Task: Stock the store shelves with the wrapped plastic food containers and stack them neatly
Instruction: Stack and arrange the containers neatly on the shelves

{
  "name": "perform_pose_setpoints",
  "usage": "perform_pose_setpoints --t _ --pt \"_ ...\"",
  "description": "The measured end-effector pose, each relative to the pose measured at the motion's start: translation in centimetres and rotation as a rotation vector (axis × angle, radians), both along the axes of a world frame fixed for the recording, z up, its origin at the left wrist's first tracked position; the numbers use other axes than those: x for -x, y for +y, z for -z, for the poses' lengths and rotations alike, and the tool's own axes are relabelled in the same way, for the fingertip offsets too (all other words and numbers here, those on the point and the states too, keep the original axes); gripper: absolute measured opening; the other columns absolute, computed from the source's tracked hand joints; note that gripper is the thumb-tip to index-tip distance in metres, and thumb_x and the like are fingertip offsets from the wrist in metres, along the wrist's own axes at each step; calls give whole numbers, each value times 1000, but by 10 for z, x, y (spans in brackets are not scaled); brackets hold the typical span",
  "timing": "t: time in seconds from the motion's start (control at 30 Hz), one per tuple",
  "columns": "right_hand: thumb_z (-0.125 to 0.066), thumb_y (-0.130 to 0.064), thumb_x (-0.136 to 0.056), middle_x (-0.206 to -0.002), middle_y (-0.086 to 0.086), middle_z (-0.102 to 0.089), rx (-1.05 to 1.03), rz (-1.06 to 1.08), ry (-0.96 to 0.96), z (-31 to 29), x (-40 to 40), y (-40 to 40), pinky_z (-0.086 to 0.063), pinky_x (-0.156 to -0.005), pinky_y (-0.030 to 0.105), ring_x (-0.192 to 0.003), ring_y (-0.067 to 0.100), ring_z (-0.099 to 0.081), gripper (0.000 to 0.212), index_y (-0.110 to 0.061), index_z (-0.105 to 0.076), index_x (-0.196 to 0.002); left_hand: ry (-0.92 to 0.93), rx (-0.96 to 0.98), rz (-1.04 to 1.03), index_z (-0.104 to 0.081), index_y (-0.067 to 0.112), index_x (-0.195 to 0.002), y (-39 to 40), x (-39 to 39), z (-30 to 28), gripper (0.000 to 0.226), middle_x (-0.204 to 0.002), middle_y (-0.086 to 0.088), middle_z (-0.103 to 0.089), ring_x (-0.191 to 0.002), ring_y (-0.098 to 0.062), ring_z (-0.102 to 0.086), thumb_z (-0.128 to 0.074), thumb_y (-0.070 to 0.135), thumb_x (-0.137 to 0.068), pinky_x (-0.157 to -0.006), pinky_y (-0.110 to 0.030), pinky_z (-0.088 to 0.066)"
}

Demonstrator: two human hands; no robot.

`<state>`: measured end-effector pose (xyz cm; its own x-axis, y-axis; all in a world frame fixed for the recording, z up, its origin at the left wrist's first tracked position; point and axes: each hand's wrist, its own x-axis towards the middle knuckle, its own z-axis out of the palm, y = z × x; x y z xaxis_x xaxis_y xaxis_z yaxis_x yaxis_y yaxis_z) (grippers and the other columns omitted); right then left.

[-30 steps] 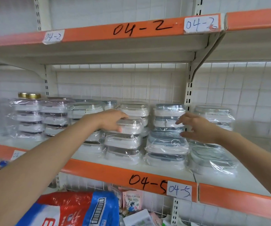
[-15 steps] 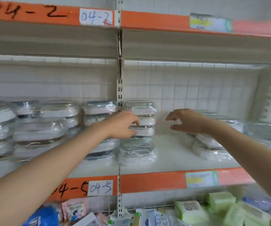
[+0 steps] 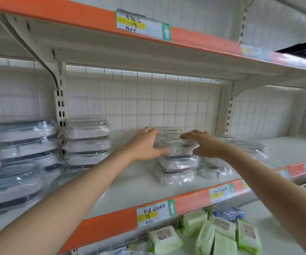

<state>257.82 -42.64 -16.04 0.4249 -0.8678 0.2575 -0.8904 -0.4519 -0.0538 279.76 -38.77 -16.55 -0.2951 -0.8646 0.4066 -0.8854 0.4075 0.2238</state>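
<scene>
Containers (image 3: 176, 162) in crinkled clear wrap (grey rims), stacked, between hands.

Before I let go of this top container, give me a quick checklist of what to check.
1. Left hand grips the top wrapped container: ok.
2. Right hand rests over its other side: ok.
3. Top container sits square on the stack below: cannot tell, the wrap blurs the edges.
4. Stack is well back from the shelf edge: ok.
5. Free space toward the left stack: ok.
6. Loose container right of the stack is stacked neatly: not ok.
</scene>
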Motion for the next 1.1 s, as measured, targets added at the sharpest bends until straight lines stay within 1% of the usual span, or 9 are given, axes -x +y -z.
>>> perform_pose_setpoints --t 0.13,0.3,0.4,0.5,0.6,0.67,0.8,0.93,1.1 --pt "-49 9 -77 -133 -5 -45 -112 -153 -330 -4 7 6 -41 -101 33 -119 16 -45 65 -25 -48 -133 40 -133 -1 -21 18 -148 -17 22 0 105 -146 -4 -25 -140 -21 -21 -66 70 -68 -114 -39 -25" --pt "-42 14 -79 -129 1 -50 -179 -132 -534 -7 9 7 -43 -89 24 -118 11 -47 65 -16 -43 -137 14 -61 -46 -33 20 -143 -26 19 0 103 -136 -3 -36 -131 -23 -27 -78 61 -60 -108 -40 -32" --pt "-51 6 -81 -138 -1 -46 -217 -96 -486 -3 6 3 -36 -102 27 -130 13 -40 63 -18 -42 -138 98 -12 -56 -41 23 -137 -15 -1 -10 93 -126 0 -37 -125 -19 -30 -80 58 -60 -103 -32 -33" --pt "-64 -13 -85 -151 -1 -31 -247 -169 -267 5 -8 1 -20 -112 28 -139 15 -26 64 -20 -37 -143 134 9 -86 -45 26 -132 2 -34 -21 87 -117 5 -36 -121 -16 -33 -80 57 -59 -100 -29 -32" --pt "-67 -46 -81 -156 -4 -17 -194 -182 17 15 -28 -2 -11 -117 37 -144 18 -11 84 -28 -21 -149 94 1 -126 -47 27 -129 23 -67 -27 84 -116 6 -40 -119 -15 -38 -81 56 -58 -101 -30 -34" --pt "-68 -57 -75 -156 -1 -19 -166 -140 140 22 -40 -8 -16 -116 44 -142 25 -16 95 -29 -16 -150 67 -29 -145 -47 26 -128 39 -88 -27 79 -120 6 -40 -118 -13 -39 -82 51 -61 -96 -25 -33" --pt "-77 -54 -66 -134 7 -38 -139 -106 20 20 -53 -11 -34 -106 43 -124 27 -34 90 -27 -32 -140 15 -126 -200 -45 28 -129 75 -126 -18 77 -122 13 -34 -117 -7 -38 -81 49 -64 -97 -23 -32" --pt "-76 -54 -66 -127 9 -42 -44 -141 -141 4 -66 0 -35 -104 39 -121 28 -39 86 -24 -37 -136 -30 -194 -267 -42 27 -134 94 -148 4 80 -134 7 -36 -125 -11 -35 -78 52 -67 -101 -26 -32" --pt "-71 -57 -69 -114 3 -46 -29 -273 -303 -15 -108 36 -40 -88 32 -99 21 -50 75 -28 -42 -131 -247 -196 -328 -26 20 -148 105 -155 23 92 -152 3 -29 -137 -16 -30 -61 65 -76 -113 -34 -27"
